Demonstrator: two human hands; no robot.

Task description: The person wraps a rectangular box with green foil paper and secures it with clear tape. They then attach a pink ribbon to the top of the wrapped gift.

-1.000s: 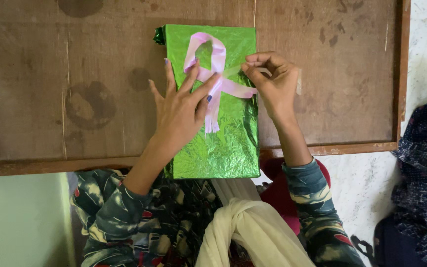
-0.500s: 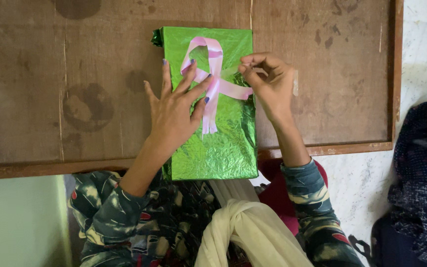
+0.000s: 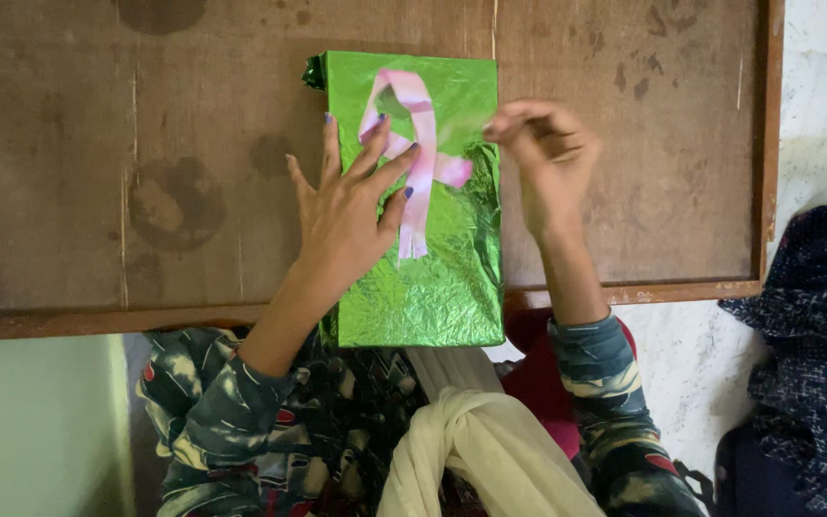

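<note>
Green foil box (image 3: 433, 278) w/ pink ribbon (image 3: 415, 144) — left hand (image 3: 346, 215) pressing, right hand (image 3: 547, 158) beside.

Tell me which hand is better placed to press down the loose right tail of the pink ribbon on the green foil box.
Right, probably. The right hand hovers beside the pink ribbon's right tail with its grip pinched and apparently free, while the left hand lies flat on the shiny green foil-wrapped box, fingers pinning the ribbon's crossing.

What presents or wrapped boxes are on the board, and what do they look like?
Wrapped box: one flat rectangle in shiny crinkled green foil, lying in the middle of the brown wooden board.
Pink ribbon: looped on top of the box, held down by the left hand.
No labels, signs or screens show.
</note>
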